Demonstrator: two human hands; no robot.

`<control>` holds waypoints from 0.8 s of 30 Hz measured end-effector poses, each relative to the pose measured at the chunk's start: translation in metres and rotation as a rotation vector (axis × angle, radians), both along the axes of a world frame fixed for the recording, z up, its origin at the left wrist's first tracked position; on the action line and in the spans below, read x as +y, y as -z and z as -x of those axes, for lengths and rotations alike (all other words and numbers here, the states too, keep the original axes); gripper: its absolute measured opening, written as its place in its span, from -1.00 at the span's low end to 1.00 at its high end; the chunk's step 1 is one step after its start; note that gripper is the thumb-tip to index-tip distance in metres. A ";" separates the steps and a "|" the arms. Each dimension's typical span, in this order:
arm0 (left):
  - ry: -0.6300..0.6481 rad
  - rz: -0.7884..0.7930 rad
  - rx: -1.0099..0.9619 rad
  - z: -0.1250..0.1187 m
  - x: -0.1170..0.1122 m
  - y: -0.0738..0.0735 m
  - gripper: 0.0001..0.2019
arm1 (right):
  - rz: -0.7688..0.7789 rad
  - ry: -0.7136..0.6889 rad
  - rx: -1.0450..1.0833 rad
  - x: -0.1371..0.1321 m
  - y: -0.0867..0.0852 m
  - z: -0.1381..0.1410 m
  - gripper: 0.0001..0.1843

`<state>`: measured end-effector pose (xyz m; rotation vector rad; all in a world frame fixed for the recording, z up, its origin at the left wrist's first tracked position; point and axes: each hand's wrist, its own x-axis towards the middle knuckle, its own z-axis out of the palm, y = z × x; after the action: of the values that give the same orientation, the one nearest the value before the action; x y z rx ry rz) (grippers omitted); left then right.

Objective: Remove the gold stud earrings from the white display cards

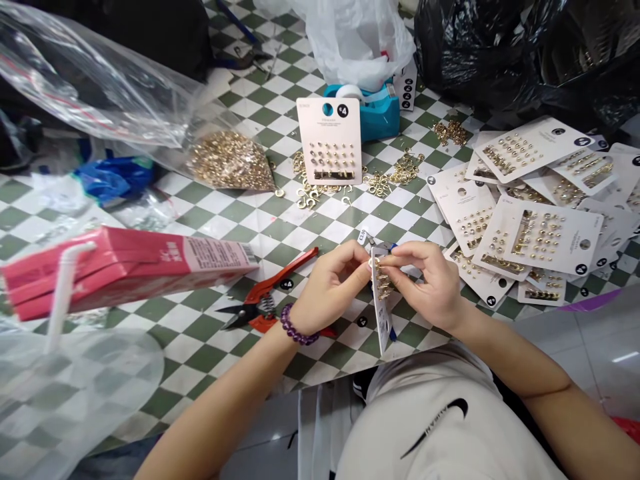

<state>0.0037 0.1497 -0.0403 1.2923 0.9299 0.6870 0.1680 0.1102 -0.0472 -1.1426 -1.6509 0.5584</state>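
Note:
Between my two hands an earring card [380, 320] stands nearly edge-on to me, its gold earrings facing right. My left hand [336, 281] grips the card's far end from the left, thumb and fingers closed. On the other side my right hand [427, 283] pinches at a small gold earring [383, 280] on the card; its fingertips partly hide the piece. Red-handled pruning shears [260, 303] lie beside my left wrist. Another earring card [330, 141] leans upright against a blue tape dispenser [383, 115].
Many filled earring cards [545, 233] are piled at the right. Loose gold hoops [395, 175] lie behind my hands, near a bag of gold pieces [230, 160]. A pink drink carton [135, 267] with a straw is at the left. Black plastic bags [500, 60] stand at the back.

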 end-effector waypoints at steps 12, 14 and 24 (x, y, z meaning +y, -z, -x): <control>0.006 0.085 -0.077 0.001 0.000 0.000 -0.64 | 0.021 -0.044 0.039 0.002 -0.002 -0.005 -0.53; 0.010 0.097 -0.073 0.001 -0.001 0.000 -0.64 | 0.033 -0.044 0.050 0.001 -0.001 -0.004 -0.56; -0.018 0.090 -0.081 -0.002 0.000 -0.002 -0.61 | 0.191 0.016 0.133 -0.005 0.007 0.001 -0.78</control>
<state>0.0053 0.1496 -0.0378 1.1699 0.8968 0.6991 0.1667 0.1055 -0.0546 -1.2276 -1.4980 0.7782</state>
